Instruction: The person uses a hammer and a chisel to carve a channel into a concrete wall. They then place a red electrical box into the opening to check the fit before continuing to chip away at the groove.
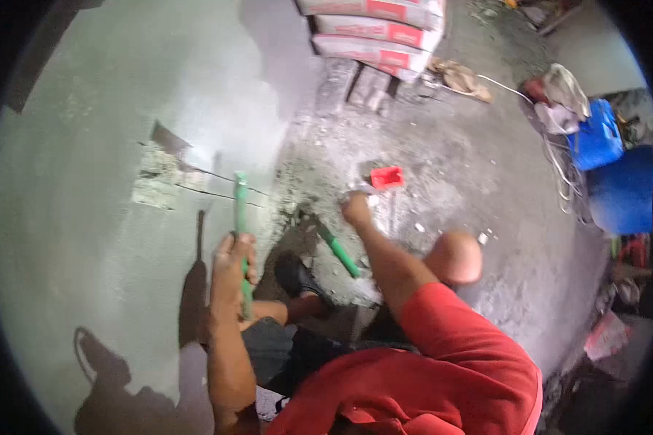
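green stick (241, 210) gripped in left fingers (251, 272), extending past them both ways, right fingers (354, 201) near red box (387, 177), grip unclear

Long green stick (241, 210) near wall (72, 239)

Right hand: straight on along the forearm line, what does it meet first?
Probably the debris-strewn floor near the foot of the wall. The red box looks just right of the right hand's line. Height above the floor is unclear from this one view.
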Motion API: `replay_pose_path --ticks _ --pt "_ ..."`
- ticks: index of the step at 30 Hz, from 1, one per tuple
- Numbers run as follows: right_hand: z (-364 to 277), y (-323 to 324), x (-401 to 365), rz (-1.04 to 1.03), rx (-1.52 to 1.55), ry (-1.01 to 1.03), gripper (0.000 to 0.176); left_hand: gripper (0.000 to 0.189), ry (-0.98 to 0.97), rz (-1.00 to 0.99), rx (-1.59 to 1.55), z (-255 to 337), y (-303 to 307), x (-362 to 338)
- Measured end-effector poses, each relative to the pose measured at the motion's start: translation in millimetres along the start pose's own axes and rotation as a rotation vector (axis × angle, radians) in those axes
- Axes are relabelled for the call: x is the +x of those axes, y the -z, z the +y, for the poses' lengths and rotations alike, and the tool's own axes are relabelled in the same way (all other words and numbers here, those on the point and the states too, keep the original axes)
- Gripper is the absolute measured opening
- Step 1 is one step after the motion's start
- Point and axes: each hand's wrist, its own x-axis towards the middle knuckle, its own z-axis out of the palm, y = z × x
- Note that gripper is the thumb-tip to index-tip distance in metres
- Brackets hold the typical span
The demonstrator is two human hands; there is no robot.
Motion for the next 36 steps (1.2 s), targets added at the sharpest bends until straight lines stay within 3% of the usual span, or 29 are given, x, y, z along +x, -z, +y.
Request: replay_pose_path --ticks 1,2,3,4,5,7,10,13,15,16,17,18,19,21,22,23,25,29,30,33,36 --pt "18.5 11.7 26.1 0.085 -0.229 0.202 0.036 0.036 0.026 0.031 0.019 1.8 2.4 -1.5" --pt "74.2 -36.2 83.3 0.318 -0.227 0.001 0.031 0.035 0.062 0.027 0.004 5.2 1.7 -3.6" --pt "67.8 18.6 87.7 -0.045 -0.684 0.317 0.030 0.033 0.097 0.025 -0.017 7.7 0.4 -4.0" --pt "68.3 43.4 89.0 0.023 -0.452 0.324 0.028 0.033 0.086 -0.006 -0.014 5.7 3.2 0.0" --pt "122.2 10.5 120.9 0.077 -0.462 0.493 0.032 0.033 0.083 -0.043 -0.014 3.2 5.6 3.7" --pt "92.9 39.4 95.5 0.017 -0.191 -0.095 0.037 0.033 0.057 -0.067 -0.042 -3.8 9.9 10.1" --pt "106.9 30.6 68.5 -0.013 -0.227 -0.058 0.043 0.033 0.061 -0.117 -0.035 -7.1 10.0 15.9" --pt "81.5 30.7 33.6 0.097 -0.282 -0.079 0.044 0.034 0.062 -0.119 0.001 -7.9 11.8 12.7" --pt "72.0 30.7 23.9 0.239 0.050 -0.250 0.045 0.037 -0.017 -0.101 0.018 -11.7 10.7 12.7" --pt "59.5 30.6 28.3 0.308 0.123 -0.199 0.038 0.037 -0.022 -0.105 0.007 -11.5 9.5 12.1" --pt "38.0 32.3 30.3 0.401 0.398 0.047 0.032 0.037 -0.040 -0.050 -0.019 -9.6 8.7 11.9" --pt "9.2 33.5 39.8 0.372 0.457 0.145 0.028 0.036 -0.056 0.006 -0.045 -9.0 8.1 10.3" --pt "-56.5 64.9 21.7 0.370 0.507 0.217 0.038 0.036 -0.064 0.004 -0.056 -10.7 9.1 10.4" --pt "-164.6 108.2 -14.9 0.332 0.826 0.458 0.021 0.034 -0.075 0.094 -0.170 -16.6 11.9 12.0" --pt "-198.4 125.9 -34.0 0.243 0.627 0.520 0.015 0.033 -0.061 0.141 -0.224 -18.5 11.6 12.7" --pt "-240.0 146.2 -58.6 0.322 0.672 0.821 0.015 0.033 -0.070 0.135 -0.229 -23.5 13.8 14.1" --pt "-296.9 179.9 -105.9 0.204 0.682 0.989 0.012 0.036 -0.065 0.173 -0.196 -30.6 17.5 14.5" --pt "-354.6 188.5 -144.2 0.193 0.538 1.116 0.011 0.028 0.040 0.189 -0.282 -30.2 12.7 2.4" --pt "-362.1 183.6 -144.7 0.209 0.487 1.167 0.011 0.026 -0.009 0.150 -0.251 -36.5 16.5 4.1" --pt "-380.4 171.9 -136.9 0.270 0.300 1.090 0.013 0.023 -0.051 0.133 -0.237 -33.9 22.1 -3.2" --pt "-388.6 172.2 -134.3 0.278 0.380 1.061 0.013 0.025 -0.104 0.115 -0.111 -36.7 27.0 -6.8"
